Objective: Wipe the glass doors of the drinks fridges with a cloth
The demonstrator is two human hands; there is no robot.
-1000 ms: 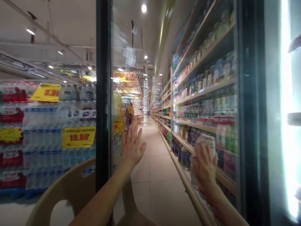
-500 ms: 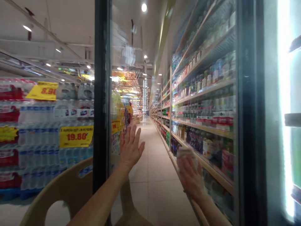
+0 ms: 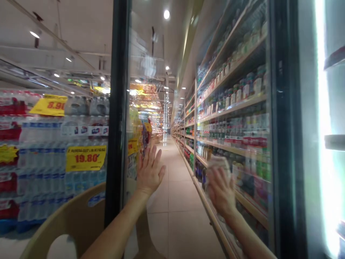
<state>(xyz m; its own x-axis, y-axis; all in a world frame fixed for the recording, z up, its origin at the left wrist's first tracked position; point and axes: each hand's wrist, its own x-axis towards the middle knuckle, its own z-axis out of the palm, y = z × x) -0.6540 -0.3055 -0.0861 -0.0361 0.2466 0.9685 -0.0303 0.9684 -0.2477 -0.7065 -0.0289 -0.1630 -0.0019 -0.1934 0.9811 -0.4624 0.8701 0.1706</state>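
An open glass cooler door point(image 3: 188, 118) stands in front of me, and the aisle shows through it. My left hand point(image 3: 149, 172) lies flat on the glass with its fingers spread, near the door's black frame point(image 3: 117, 108). My right hand point(image 3: 221, 190) presses a pale crumpled cloth point(image 3: 219, 162) against the glass, lower right of the pane. The cloth and fingers are blurred by motion.
A tan plastic chair point(image 3: 72, 219) stands below left, against the door. Stacked packs of bottled water with yellow price signs point(image 3: 85, 157) fill the left. Shelves of drinks point(image 3: 231, 108) line the right of a long tiled aisle point(image 3: 175, 201). The lit cooler interior point(image 3: 329, 144) is far right.
My right hand with the cloth slid down-left across the glass, then back up and slightly right. My left hand has stayed flat in the same place.
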